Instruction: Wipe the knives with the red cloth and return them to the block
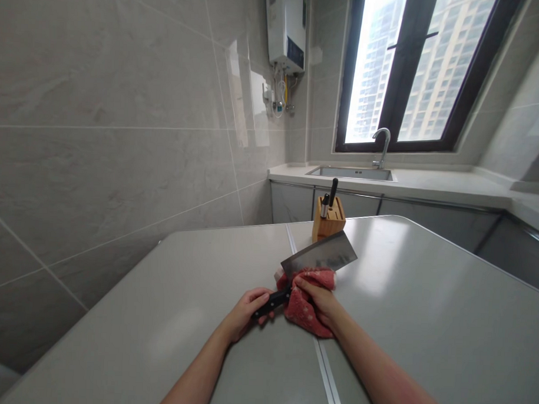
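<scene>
The cleaver (318,255) is over the pale, glossy worktop (183,269), fingers of the left hand (248,310) closed round its black handle, those of the right hand (320,299) gripping a red cloth (303,312) against its lower edge. A light seam (328,381) crosses the surface; beyond are grey tiled walls (145,74) and a dark-framed window (402,71). Behind the blade, a wooden block (322,230) holds two handled tools (333,192); farther off, a sink (356,174) sits below the window

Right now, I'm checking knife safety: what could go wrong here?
The right hand might get cut if the red cloth slips along the cleaver blade. The left hand holds the black handle, which could twist if its grip loosens. The blade might also knock the knife block beyond it.
</scene>
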`<action>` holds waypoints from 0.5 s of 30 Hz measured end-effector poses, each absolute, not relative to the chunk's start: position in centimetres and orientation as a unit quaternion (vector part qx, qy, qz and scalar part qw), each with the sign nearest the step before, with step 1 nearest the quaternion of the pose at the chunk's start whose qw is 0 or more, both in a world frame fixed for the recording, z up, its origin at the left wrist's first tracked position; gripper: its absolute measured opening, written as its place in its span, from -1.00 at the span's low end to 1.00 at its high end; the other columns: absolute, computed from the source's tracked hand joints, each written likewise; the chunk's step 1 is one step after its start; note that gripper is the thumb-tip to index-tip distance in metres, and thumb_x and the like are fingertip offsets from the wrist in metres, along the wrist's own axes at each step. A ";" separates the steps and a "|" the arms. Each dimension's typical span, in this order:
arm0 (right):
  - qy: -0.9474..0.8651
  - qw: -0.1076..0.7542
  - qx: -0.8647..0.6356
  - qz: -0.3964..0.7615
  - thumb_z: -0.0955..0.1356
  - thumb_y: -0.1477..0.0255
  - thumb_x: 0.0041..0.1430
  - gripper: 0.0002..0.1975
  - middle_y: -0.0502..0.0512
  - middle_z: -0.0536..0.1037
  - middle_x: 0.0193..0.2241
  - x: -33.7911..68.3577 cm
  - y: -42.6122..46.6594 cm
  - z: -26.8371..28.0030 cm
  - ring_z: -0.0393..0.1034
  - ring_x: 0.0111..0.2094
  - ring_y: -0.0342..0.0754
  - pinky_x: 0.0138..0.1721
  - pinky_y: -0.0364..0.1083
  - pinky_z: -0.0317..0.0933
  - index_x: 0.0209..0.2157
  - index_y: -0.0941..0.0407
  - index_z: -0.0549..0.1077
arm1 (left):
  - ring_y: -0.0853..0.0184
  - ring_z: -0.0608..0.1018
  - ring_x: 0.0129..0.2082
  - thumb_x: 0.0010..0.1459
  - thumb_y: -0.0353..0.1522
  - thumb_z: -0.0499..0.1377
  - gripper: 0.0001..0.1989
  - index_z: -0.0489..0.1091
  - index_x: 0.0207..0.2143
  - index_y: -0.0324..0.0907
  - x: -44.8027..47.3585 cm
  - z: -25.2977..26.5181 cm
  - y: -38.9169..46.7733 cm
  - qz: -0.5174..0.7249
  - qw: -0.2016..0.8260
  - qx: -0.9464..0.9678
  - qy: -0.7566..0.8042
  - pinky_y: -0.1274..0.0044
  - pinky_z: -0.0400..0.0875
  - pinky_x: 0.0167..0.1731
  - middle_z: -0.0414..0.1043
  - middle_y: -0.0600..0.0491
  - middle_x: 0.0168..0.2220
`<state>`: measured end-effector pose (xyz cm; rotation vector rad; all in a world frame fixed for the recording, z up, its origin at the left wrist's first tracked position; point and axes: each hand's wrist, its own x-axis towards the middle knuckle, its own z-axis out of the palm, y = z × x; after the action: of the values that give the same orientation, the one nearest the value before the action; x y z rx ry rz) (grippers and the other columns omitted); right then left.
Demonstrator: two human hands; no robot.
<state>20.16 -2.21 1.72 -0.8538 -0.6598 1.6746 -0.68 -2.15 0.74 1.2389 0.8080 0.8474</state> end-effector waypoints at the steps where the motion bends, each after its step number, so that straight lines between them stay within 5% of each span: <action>1: -0.275 0.547 -0.358 0.705 0.56 0.34 -0.18 -0.76 0.10 0.65 -0.43 20.2 -2.1 1.7 0.53 -0.38 -0.03 -0.24 -0.10 0.41 -0.45 0.14 0.55 | 0.53 0.30 -0.71 0.10 -0.11 0.24 -0.58 0.46 -0.21 -0.31 -0.7 0.7 -2.1 0.378 0.661 0.541 0.358 0.65 0.11 -0.68 0.51 -0.01 -0.53; 15: -0.272 0.569 -0.347 0.694 0.52 0.22 -0.12 -0.69 0.12 0.63 -0.48 20.6 -1.8 2.5 0.55 -0.40 0.06 -0.37 -0.06 0.44 -0.39 0.14 0.53 | 0.48 0.33 -0.69 0.12 0.00 0.16 -0.48 0.47 -0.23 -0.32 -0.8 0.9 -2.3 0.385 0.678 0.513 0.359 0.62 0.17 -0.64 0.55 -0.08 -0.50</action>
<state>20.64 -1.82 2.51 -0.8149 -0.6383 1.6291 -0.80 -2.31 0.89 1.1526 0.8069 0.8653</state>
